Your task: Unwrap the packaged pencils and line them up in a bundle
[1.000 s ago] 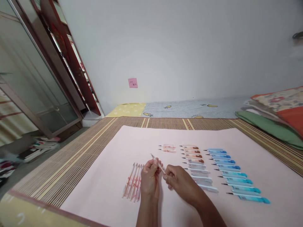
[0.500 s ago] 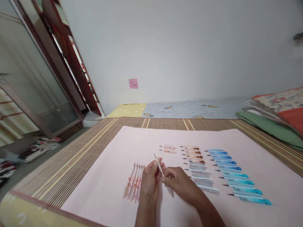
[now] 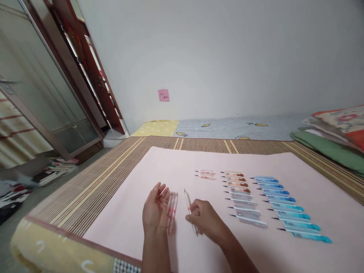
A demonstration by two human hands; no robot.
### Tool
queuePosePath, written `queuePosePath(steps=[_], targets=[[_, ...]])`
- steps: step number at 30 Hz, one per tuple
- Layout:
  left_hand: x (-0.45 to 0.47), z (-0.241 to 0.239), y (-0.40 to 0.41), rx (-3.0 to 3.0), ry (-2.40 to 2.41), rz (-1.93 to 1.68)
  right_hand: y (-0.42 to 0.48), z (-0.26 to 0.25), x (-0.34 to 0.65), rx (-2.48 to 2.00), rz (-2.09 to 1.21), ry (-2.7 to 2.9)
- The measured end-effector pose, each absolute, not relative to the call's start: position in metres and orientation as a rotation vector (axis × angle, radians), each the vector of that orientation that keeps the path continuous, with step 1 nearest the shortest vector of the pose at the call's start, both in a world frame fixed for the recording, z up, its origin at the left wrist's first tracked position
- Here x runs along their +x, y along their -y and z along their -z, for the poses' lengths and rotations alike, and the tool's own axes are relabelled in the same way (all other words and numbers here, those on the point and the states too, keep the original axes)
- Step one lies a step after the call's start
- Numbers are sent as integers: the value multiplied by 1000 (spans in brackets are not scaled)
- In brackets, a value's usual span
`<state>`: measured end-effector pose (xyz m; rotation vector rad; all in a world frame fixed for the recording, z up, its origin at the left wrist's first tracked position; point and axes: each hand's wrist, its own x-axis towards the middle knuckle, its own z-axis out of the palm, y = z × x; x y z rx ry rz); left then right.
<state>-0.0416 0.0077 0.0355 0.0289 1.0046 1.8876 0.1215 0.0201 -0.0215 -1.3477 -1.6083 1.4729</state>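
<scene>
My right hand (image 3: 206, 219) pinches a slim gel pen (image 3: 187, 198), clear with red marks, its tip pointing away from me. Left of it, my left hand (image 3: 156, 210) is spread with the palm turned up and holds nothing. It lies over a bunch of similar pens (image 3: 173, 212), hiding part of them. Farther off are two pink pen barrels (image 3: 207, 173) with thin refills beside them. Rows of brown barrels (image 3: 239, 185), grey barrels (image 3: 248, 215) and blue barrels (image 3: 284, 192) with refills run down the right.
Everything lies on a large pale pink sheet (image 3: 125, 227) over a striped mat (image 3: 93, 197). Folded cloths and a green one (image 3: 327, 149) are piled at the right edge. A pink note (image 3: 163, 95) sticks to the wall behind. Glass doors (image 3: 51, 76) stand at left.
My left hand has let go of the gel pen and moved left over the bunch, opening out. The pen stays in my right hand, a little lower. The view has shifted slightly.
</scene>
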Motion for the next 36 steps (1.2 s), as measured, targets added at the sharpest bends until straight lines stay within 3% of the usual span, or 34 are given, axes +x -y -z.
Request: queuePosePath(steps=[15, 24, 36], targets=[[-77, -29, -4, -187, -930, -1958, -6, 42, 91, -1347, -1582, 1564], [-76, -26, -6, -179, -884, -1947, 3, 23, 96, -1261, -1160, 2105], [-72, -22, -6, -154, -857, -1938, 9, 16, 92, -1304, -1026, 2264]])
